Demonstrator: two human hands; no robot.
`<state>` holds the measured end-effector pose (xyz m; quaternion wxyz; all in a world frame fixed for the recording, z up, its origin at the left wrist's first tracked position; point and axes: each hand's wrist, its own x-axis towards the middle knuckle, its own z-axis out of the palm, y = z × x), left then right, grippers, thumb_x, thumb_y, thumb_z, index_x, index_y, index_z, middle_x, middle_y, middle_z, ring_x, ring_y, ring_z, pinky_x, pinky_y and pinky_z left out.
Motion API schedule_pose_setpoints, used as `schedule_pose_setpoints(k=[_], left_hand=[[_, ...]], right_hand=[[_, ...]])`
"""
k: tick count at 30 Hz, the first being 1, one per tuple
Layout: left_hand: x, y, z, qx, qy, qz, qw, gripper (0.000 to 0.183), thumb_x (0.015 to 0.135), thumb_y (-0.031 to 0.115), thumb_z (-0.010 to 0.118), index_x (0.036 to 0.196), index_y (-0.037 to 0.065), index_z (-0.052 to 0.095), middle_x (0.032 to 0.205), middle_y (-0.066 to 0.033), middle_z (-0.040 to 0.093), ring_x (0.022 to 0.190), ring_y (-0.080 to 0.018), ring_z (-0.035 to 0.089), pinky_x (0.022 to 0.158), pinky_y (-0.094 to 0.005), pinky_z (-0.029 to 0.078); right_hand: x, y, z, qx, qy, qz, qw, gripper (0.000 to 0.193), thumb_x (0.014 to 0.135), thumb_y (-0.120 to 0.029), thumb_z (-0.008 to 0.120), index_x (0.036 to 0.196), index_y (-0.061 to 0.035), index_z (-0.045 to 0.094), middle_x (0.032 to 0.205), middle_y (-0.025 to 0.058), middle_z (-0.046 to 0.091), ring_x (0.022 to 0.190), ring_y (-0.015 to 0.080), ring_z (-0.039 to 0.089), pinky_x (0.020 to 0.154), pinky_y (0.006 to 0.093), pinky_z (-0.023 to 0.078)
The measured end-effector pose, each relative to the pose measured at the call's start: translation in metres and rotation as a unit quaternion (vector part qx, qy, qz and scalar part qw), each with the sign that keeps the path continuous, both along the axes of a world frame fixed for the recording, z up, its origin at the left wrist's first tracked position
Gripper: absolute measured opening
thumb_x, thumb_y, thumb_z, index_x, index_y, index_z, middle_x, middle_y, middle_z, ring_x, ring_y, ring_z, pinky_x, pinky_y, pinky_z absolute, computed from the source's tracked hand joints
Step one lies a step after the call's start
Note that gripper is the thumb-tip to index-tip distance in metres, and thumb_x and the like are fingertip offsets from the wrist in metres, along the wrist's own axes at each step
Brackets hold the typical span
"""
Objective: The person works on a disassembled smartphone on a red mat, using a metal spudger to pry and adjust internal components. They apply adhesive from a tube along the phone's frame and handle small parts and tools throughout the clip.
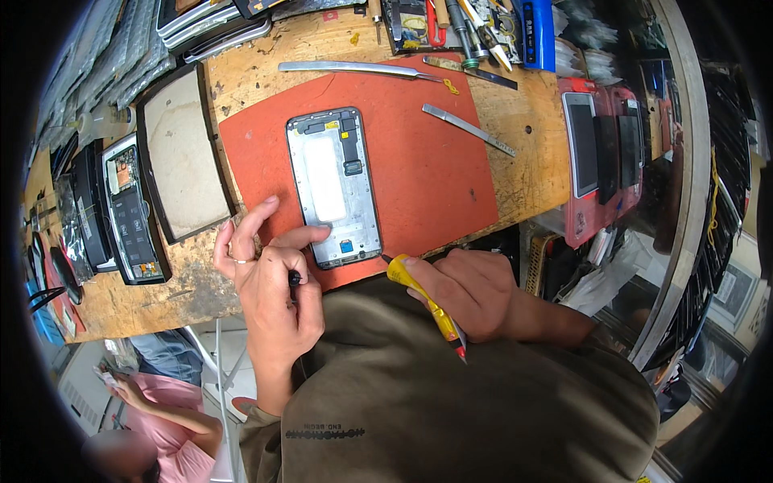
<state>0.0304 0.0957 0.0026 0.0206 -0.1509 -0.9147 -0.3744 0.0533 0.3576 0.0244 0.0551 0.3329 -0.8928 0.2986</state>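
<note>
A phone frame (325, 173), silver inside with a dark rim, lies lengthwise on the red-orange mat (427, 189). Its metal side faces up, with a pale rectangle in the middle and a small blue connector near the lower edge. My left hand (278, 298) is at its lower left, the index fingertip resting on the frame. A short black cylindrical piece (295, 278) is tucked in that hand's curled fingers; other fingers stretch outward. My right hand (471, 294) grips a yellow glue tube (420, 296), its dark pointed nozzle at the frame's lower right corner.
A metal pry tool (354, 68) and a flat blade (467, 129) lie beyond the phone frame. Left stand a tray (181, 153) and an opened phone (129, 209). Hand tools crowd the far edge; a pink container (576, 225) holds phones at right. Another person (173, 414) sits lower left.
</note>
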Motion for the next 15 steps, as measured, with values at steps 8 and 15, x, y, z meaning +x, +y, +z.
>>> schedule_pose_setpoints(k=[8,15], left_hand=[[0.003,-0.002,-0.006,-0.004,0.012,-0.007,1.0,0.029,0.076,-0.006,0.06,0.087,0.014,0.042,0.11,-0.0037,0.081,0.14,-0.0357,0.055,0.121,-0.0587,0.019],[0.016,-0.002,-0.032,0.312,0.109,0.151,0.932,0.025,0.092,-0.003,0.059,0.089,0.011,0.038,0.099,-0.0133,0.074,0.107,-0.0313,0.064,0.109,-0.0534,0.039]], right_hand=[[-0.019,0.0,0.035,0.15,0.021,-0.131,0.98,0.038,0.092,-0.006,0.079,0.125,0.0071,0.067,0.08,0.0067,0.063,0.064,0.0189,0.065,0.056,0.0296,0.052],[-0.068,-0.001,0.006,-0.363,-0.214,-0.277,0.863,0.031,0.107,-0.019,0.07,0.129,0.0025,0.068,0.105,0.0127,0.078,0.086,0.0143,0.075,0.073,0.0284,0.06]])
